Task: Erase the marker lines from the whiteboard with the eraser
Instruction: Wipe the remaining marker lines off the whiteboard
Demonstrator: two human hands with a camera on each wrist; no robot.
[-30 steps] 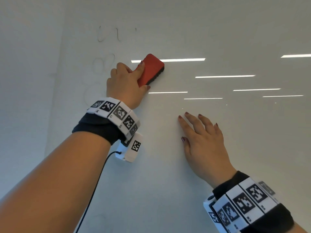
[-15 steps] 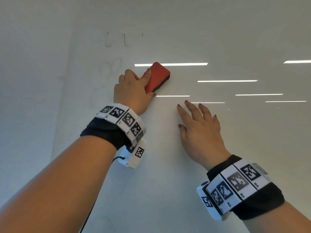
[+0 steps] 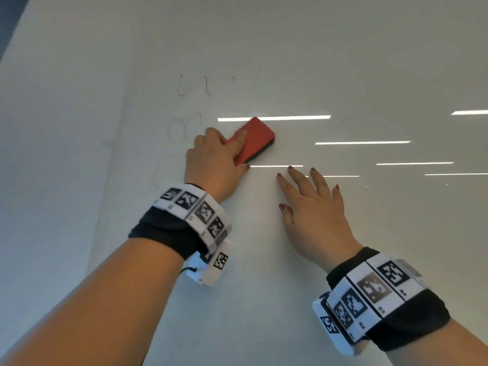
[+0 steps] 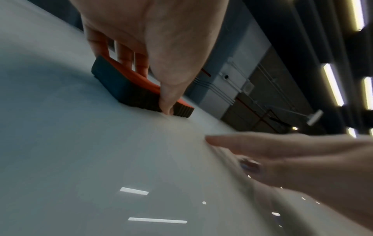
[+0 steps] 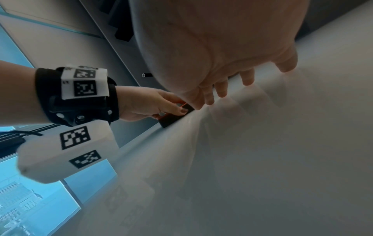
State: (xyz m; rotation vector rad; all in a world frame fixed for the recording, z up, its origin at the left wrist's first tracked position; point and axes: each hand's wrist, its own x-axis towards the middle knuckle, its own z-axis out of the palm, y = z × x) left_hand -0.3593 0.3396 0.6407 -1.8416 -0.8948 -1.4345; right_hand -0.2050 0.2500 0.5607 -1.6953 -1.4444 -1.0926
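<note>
1. Red eraser [image 3: 254, 140] flat on whiteboard [image 3: 317, 260], just right of faint marker lines [image 3: 194, 85].
2. My left hand [image 3: 215, 165] grips eraser's lower-left end.
3. My right hand [image 3: 311, 210] lies flat, fingers spread, on board, just below-right of eraser, apart.

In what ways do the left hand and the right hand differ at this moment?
The left hand curls its fingers round the red eraser; the right hand holds nothing. The left hand sits higher on the whiteboard, near the marker lines; the right hand lies flat, fingers straight. Both wear patterned wristbands.
</note>
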